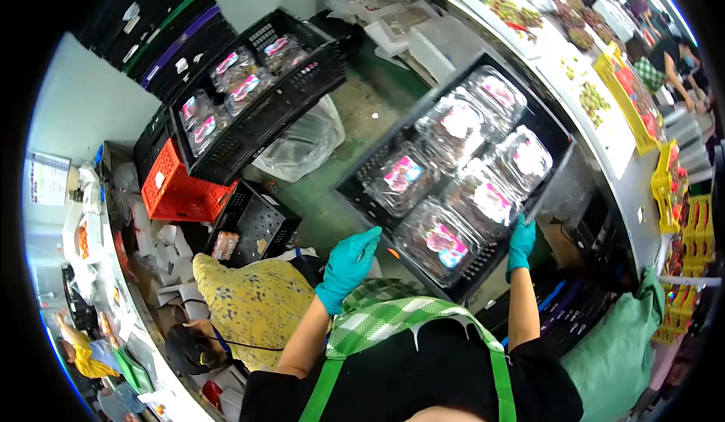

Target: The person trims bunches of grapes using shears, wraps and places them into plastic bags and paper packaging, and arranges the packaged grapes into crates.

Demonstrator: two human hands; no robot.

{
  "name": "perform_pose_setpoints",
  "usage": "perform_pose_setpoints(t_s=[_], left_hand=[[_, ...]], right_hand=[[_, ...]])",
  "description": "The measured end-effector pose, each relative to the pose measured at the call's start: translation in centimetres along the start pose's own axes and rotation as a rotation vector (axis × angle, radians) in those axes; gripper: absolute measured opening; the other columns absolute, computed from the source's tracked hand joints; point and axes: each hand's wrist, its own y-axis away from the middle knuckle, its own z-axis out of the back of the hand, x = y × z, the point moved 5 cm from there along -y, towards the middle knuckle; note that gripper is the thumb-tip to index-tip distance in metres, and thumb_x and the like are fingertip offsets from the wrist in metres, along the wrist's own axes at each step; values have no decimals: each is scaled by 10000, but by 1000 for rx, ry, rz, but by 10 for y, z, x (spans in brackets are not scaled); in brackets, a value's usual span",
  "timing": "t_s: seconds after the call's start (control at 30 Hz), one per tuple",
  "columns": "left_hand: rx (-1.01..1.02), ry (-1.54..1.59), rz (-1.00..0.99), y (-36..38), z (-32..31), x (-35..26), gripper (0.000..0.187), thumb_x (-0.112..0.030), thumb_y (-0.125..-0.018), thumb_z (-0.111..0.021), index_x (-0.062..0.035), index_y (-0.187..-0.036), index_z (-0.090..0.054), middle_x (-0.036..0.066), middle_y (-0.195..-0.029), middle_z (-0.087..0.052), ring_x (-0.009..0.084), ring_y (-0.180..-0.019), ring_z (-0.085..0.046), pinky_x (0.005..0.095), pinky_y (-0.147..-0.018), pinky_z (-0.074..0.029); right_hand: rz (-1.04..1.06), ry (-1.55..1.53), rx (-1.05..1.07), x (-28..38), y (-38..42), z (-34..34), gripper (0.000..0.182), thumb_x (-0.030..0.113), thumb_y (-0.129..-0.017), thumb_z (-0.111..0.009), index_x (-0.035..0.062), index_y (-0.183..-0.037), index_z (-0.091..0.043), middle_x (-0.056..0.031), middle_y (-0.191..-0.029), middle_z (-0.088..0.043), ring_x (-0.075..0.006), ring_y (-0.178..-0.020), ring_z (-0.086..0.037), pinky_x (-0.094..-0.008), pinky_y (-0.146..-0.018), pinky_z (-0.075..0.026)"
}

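A black perforated crate (362, 171) stands tilted across the view in front of me, filled with several clear clamshell packs (439, 244) that have pink labels and dark contents. My right hand (521, 242), in a teal glove, is closed over the crate's near right rim. My left hand (347, 268), gloved the same way, is at the near left side. Its fingers are stretched out flat, with the fingertips right at the rim. The checked green-and-white apron (408, 320) I wear lies just below the crate.
At upper left, another black crate (257, 112) holds similar packs above a red crate (172, 188). A person in a yellow patterned top (260, 309) bends close at my left. A long counter with grapes (593, 103) and yellow baskets (630, 105) runs along the right. A green sack (615, 354) is at lower right.
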Motion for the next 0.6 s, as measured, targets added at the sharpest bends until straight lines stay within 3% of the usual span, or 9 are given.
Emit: perform_pose_setpoints(t_s=[0.03, 0.13, 0.23, 0.33, 0.4, 0.5, 0.53, 0.6], left_hand=[[-3, 0, 20, -10, 18, 3, 243, -89, -775, -561, -87, -1018, -569, 124, -843, -594, 277, -714, -575, 329, -605, -456], [12, 61, 103, -30, 55, 22, 248, -78, -784, -552, -86, -1031, -564, 120, -839, -596, 237, -719, -583, 309, -614, -455], [45, 90, 106, -48, 58, 41, 241, -59, -796, -539, -69, -1034, -567, 109, -879, -614, 160, -764, -603, 256, -664, -462], [58, 81, 8, -72, 64, 39, 245, -61, -793, -546, -72, -1037, -567, 105, -872, -617, 163, -756, -605, 253, -662, -463], [108, 39, 6, -85, 65, 48, 224, -66, -787, -552, -69, -1010, -573, 120, -853, -606, 219, -732, -589, 285, -636, -457], [122, 13, -235, -129, 68, 35, 195, -75, -776, -562, -69, -971, -575, 141, -818, -580, 304, -696, -547, 322, -603, -439], [177, 43, -222, -147, 68, 41, 201, -67, -782, -553, -68, -981, -575, 129, -811, -584, 272, -694, -561, 319, -600, -439], [261, 130, -108, -186, 65, 68, 214, -55, -784, -546, -64, -995, -576, 117, -805, -590, 234, -694, -575, 309, -596, -440]], right_hand=[[-32, 183, -64, 5, 1, 1, 312, 319, -819, -487, 46, -959, -535, -114, -726, -577, -219, -629, -546, -352, -576, -419], [-181, 149, 82, 3, 5, 1, 346, 350, -825, -460, 53, -988, -529, -153, -785, -602, -312, -694, -576, -401, -610, -423], [-100, 368, -29, 6, 5, 2, 359, 357, -835, -435, 54, -1009, -517, -179, -805, -600, -339, -717, -576, -428, -619, -421], [-84, 444, -54, 16, 7, 6, 391, 386, -831, -430, 47, -1004, -517, -201, -833, -593, -372, -755, -563, -444, -632, -418], [-90, 428, -47, -11, 5, -1, 399, 402, -829, -424, 47, -992, -508, -214, -808, -588, -387, -740, -558, -453, -626, -422], [-119, 586, -111, 3, 6, 4, 421, 430, -824, -411, 49, -981, -496, -224, -776, -585, -383, -715, -564, -462, -615, -431], [-194, 640, -69, 5, 6, 5, 438, 442, -819, -409, 48, -987, -497, -220, -770, -587, -381, -707, -567, -463, -608, -436], [-111, 706, -194, 3, 9, 6, 427, 434, -820, -410, 48, -979, -498, -215, -750, -586, -380, -680, -567, -464, -591, -438]])
